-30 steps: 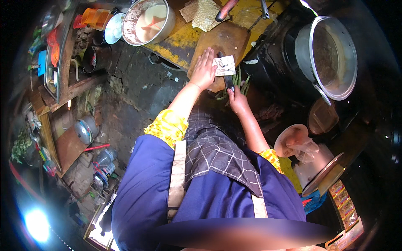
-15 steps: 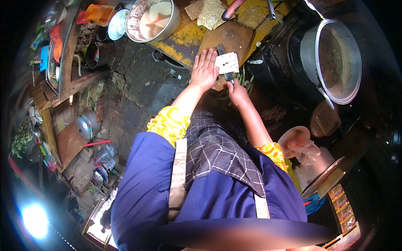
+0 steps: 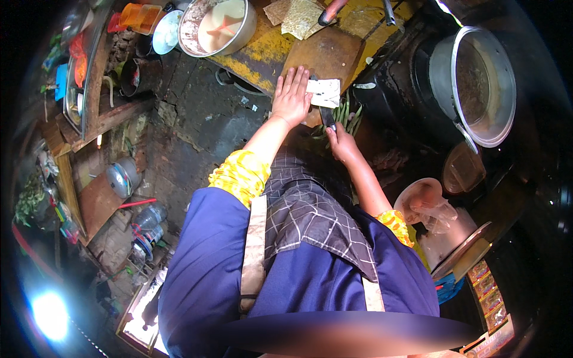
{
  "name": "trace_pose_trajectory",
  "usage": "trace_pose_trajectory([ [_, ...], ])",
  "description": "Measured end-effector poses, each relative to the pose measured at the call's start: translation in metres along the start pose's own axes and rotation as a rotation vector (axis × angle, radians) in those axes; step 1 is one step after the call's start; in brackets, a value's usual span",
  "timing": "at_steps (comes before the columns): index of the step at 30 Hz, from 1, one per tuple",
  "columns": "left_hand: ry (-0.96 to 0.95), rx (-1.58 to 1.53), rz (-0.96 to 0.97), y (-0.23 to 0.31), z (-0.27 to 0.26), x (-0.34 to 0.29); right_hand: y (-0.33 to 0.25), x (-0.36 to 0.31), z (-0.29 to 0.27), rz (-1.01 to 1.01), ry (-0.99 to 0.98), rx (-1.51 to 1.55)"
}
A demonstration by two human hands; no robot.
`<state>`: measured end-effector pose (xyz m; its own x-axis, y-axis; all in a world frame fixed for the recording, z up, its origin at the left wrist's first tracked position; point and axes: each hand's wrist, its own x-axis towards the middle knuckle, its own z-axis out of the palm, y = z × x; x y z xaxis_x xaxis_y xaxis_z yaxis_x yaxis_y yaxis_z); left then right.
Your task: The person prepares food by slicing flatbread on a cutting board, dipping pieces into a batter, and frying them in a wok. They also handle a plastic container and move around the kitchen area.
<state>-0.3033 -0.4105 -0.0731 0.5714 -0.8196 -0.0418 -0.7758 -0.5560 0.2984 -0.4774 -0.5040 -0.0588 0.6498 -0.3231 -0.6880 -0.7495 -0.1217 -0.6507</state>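
Observation:
My left hand point(image 3: 291, 95) lies flat, fingers together and stretched out, on the near edge of a worn wooden cutting board point(image 3: 334, 56). Its fingers touch the broad pale blade of a cleaver point(image 3: 324, 92). My right hand point(image 3: 341, 140) is closed around the cleaver's dark handle, just below the blade. A bunch of long green vegetables point(image 3: 349, 116) lies at the board's near edge, beside the blade and partly under it. Both sleeves are yellow, and a blue garment with a checked cloth fills the lower middle.
A large metal pot point(image 3: 471, 83) stands to the right, with a round lid point(image 3: 462, 167) below it. A wide bowl of pale liquid point(image 3: 218, 24) sits at the upper left. A pink bowl with a plastic bag point(image 3: 421, 200) is near my right elbow. Bottles point(image 3: 146, 224) lie on the floor at left.
Both hands and the cleaver keep nearly the same places at the board. Only the view has shifted slightly.

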Motion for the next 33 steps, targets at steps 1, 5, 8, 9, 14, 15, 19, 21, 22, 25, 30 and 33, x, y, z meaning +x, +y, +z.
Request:
trace_pose_trajectory([
  [1, 0.008, -0.007, 0.001, 0.001, -0.001, 0.000, 0.001, 0.000, -0.002, 0.044, -0.044, 0.036],
  [5, -0.014, -0.016, -0.029, 0.010, -0.001, 0.006, 0.000, 0.002, -0.013, 0.026, 0.016, -0.012],
  [8, 0.012, -0.084, -0.035, 0.015, 0.000, 0.011, -0.001, 0.002, -0.025, -0.032, 0.099, -0.049],
  [9, 0.015, -0.084, -0.045, 0.015, -0.001, 0.011, -0.002, 0.003, -0.026, 0.021, 0.067, -0.009],
  [14, -0.011, 0.010, -0.068, 0.010, -0.003, 0.006, 0.000, 0.006, -0.030, -0.050, 0.102, -0.068],
  [15, -0.008, 0.010, -0.071, 0.010, -0.002, 0.005, 0.000, 0.008, -0.029, -0.050, 0.093, -0.058],
  [19, -0.015, 0.021, -0.084, 0.012, -0.001, 0.005, 0.000, 0.017, -0.027, -0.004, 0.032, -0.043],
  [21, -0.021, 0.031, -0.083, 0.012, -0.001, 0.006, -0.002, 0.020, -0.027, -0.005, 0.031, -0.049],
  [22, -0.023, 0.038, -0.083, 0.012, -0.001, 0.006, -0.003, 0.022, -0.027, -0.047, 0.045, -0.064],
  [25, -0.018, 0.049, -0.079, 0.012, -0.001, 0.005, -0.010, 0.028, -0.027, -0.135, 0.077, -0.109],
  [30, -0.008, 0.062, -0.081, 0.011, 0.001, 0.005, -0.016, 0.029, -0.026, -0.138, 0.083, -0.156],
  [33, -0.009, 0.070, -0.088, 0.011, 0.003, 0.005, -0.015, 0.025, -0.024, -0.134, 0.068, -0.161],
])
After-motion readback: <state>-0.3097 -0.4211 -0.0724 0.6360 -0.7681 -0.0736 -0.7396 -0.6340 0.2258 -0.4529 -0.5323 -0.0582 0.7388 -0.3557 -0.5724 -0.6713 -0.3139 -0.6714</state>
